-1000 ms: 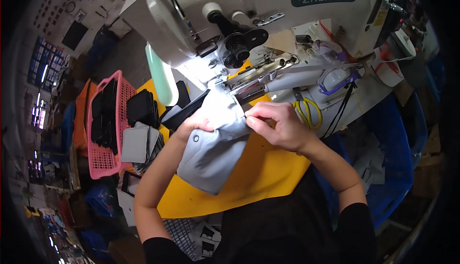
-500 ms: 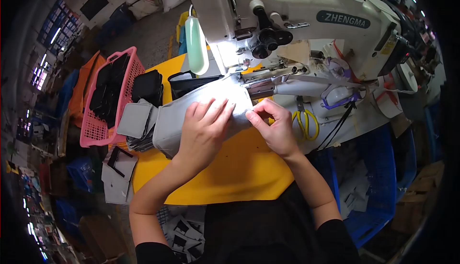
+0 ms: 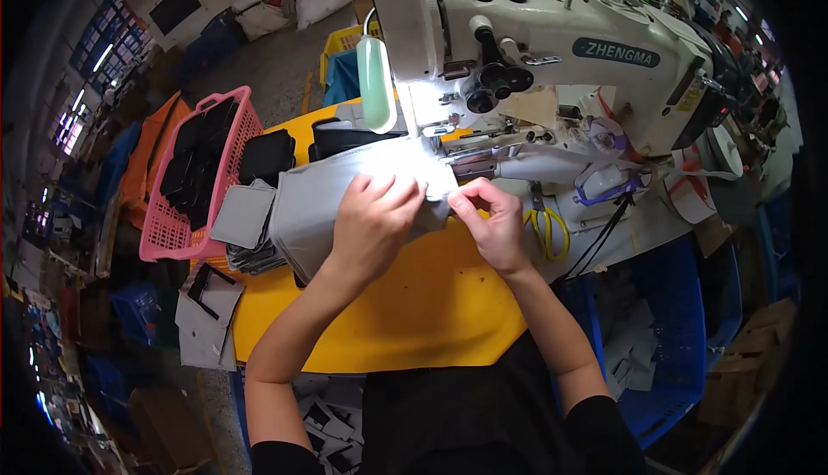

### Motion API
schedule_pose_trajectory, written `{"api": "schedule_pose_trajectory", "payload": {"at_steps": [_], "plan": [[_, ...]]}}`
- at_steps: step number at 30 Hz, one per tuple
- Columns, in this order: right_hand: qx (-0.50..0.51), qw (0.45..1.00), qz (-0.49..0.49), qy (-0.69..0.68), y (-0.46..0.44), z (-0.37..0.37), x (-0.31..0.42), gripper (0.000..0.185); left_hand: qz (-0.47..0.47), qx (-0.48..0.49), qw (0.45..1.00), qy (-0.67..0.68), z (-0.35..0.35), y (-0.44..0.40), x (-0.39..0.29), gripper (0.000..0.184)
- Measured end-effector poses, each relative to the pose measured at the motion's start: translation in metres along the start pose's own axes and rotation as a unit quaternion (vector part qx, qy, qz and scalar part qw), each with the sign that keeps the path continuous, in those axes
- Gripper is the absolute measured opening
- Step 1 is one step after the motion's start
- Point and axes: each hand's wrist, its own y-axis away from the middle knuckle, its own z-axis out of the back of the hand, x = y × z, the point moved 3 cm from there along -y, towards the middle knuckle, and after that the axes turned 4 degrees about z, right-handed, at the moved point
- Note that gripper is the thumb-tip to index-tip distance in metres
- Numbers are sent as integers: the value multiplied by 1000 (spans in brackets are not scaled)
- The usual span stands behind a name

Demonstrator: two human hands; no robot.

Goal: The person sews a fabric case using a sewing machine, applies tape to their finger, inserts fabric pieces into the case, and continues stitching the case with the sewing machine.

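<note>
One grey cloth piece (image 3: 306, 208), one sewing machine (image 3: 526, 31), one lamp (image 3: 373, 85).
Cloth piece mid-view, stretching toward 9 o'clock. Your left hand (image 3: 373, 221) rests on it, fingers slightly spread; your right hand (image 3: 496, 223) pinches its edge. Machine at 1 o'clock, one pink basket (image 3: 241, 141) at 10, one pair of scissors (image 3: 548, 232) at 3.

Yellow-and-white table (image 3: 414, 328): grey fabric (image 3: 310, 203), 1 grey stack (image 3: 244, 216), 1 black stack (image 3: 266, 156), scissors (image 3: 549, 232), sewing machine (image 3: 539, 31).
</note>
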Motion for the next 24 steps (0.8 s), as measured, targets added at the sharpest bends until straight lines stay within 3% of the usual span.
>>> {"api": "schedule_pose_trajectory", "payload": {"at_steps": [9,12,17,20,24], "plan": [[-72,992,45,91,-10,-18,-22,15,-69,-56,996,-4,-11,-32,28,22],[-83,969,103,208,4,-21,-27,16,-71,-37,997,17,-9,-35,32,27],[3,970,92,225,16,-40,-63,16,-75,-46,996,1,-3,-40,30,25],[-71,951,140,265,16,-57,-73,23,-72,-44,996,-9,-1,-40,29,25],[-49,967,61,241,9,-70,-79,22,-76,-45,995,-39,2,-42,24,24]]}}
